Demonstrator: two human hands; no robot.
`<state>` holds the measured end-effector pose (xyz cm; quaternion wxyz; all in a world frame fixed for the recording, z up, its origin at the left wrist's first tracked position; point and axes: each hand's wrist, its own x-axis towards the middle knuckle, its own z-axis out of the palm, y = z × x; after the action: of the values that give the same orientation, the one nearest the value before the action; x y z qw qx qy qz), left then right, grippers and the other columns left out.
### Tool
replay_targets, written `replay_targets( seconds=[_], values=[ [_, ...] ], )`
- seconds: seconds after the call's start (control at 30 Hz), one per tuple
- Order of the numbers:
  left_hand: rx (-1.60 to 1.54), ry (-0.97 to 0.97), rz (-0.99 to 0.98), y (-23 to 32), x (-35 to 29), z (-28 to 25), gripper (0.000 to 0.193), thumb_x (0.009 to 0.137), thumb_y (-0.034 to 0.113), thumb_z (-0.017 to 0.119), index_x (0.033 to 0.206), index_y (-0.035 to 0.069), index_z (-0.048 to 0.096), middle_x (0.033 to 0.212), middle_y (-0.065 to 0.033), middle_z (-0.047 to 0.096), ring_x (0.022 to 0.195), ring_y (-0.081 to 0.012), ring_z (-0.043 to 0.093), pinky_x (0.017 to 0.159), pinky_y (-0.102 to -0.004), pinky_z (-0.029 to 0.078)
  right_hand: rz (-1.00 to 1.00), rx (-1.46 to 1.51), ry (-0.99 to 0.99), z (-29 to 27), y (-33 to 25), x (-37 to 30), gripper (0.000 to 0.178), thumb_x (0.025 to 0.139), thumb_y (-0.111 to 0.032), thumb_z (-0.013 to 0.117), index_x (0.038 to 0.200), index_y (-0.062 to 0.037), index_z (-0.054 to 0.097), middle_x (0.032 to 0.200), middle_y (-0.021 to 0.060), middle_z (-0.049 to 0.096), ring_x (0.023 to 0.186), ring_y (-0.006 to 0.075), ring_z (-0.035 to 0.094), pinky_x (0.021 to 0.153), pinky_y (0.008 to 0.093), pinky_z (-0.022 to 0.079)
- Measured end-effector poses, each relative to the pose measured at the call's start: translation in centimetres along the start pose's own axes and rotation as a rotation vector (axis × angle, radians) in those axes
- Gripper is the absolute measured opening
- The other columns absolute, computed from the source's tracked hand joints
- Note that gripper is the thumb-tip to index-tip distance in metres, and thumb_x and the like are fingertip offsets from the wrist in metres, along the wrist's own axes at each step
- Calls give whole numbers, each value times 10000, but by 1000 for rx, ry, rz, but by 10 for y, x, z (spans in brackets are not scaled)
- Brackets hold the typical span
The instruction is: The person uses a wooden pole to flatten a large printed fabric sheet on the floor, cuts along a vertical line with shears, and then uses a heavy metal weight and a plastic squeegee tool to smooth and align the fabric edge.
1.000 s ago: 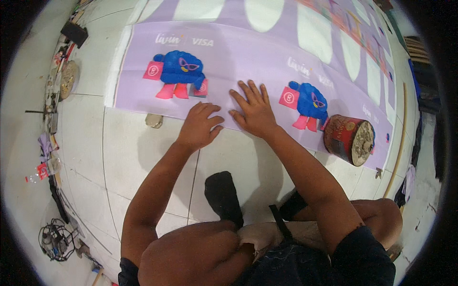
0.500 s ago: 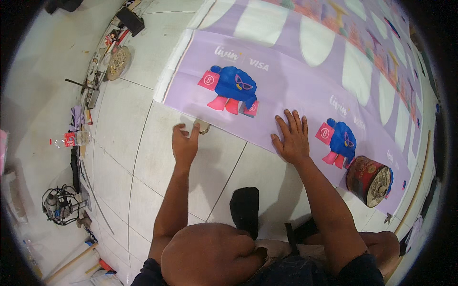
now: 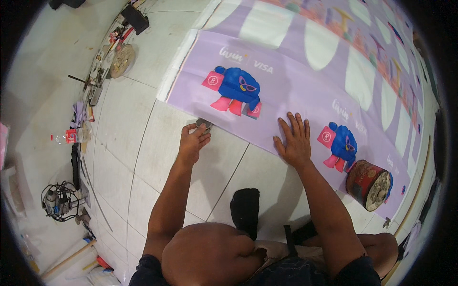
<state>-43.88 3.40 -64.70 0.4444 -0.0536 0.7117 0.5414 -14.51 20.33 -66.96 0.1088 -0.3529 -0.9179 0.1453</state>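
A large lilac printed banner with blue cartoon figures lies spread over the white tiled floor. At its near edge, toward the left, my left hand pinches a small dark grey flat piece between thumb and fingers. That piece touches or lies right beside the banner's edge; its exact kind is too small to make out. My right hand rests flat on the banner near the same edge, fingers spread, holding nothing. A red-brown tin with a crusty pale top sits on the banner, to the right of my right hand.
A small metal clip is at the banner's near right corner. Along the left wall lie a plastic bottle, a corded power tool, a round stone-like disc and a black box. My black-covered foot is close by.
My left hand has moved slightly right and its fingers have closed on the small dark piece, now in sight at the banner's edge. My right hand stays flat on the banner.
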Motion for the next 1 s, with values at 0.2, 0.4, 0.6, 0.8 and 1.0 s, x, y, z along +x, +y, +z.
replay_targets(
  seconds=[0.2,0.4,0.6,0.8,1.0],
  values=[
    [42,-3,98,-14,-5,-20,584,889,164,680,1340,-26,361,1021,-157,639,816,-211,641,764,-335,507,11,-26,-24,0,2,0,574,887,-383,599,1402,-149,500,1518,140,355,1454,335,244,1192,539,116],
    [93,-12,0,-45,-38,-39,445,880,111,671,1240,-70,480,927,-132,645,809,-200,645,752,-327,503,19,-21,-52,3,3,0,589,883,-406,612,1402,-151,501,1532,147,341,1460,345,230,1184,569,125],
    [23,-93,-61,-42,-50,-1,388,871,135,693,1153,-67,518,928,-119,644,795,-201,653,733,-330,528,35,-37,-74,-2,0,3,584,881,-380,595,1404,-138,499,1526,145,343,1461,339,221,1193,543,109],
    [-56,-60,-36,-37,-18,17,464,858,176,713,1182,-70,490,964,-129,643,801,-206,653,731,-328,534,37,-31,-79,0,-3,4,590,875,-394,611,1399,-146,504,1520,157,353,1455,356,233,1183,571,122],
    [-83,-76,-14,-24,-8,9,535,847,270,719,1193,-69,493,979,-127,639,837,-203,645,780,-344,530,31,-44,-84,0,-5,3,589,876,-374,607,1399,-127,498,1523,158,350,1456,353,231,1185,559,121]
  ],
)
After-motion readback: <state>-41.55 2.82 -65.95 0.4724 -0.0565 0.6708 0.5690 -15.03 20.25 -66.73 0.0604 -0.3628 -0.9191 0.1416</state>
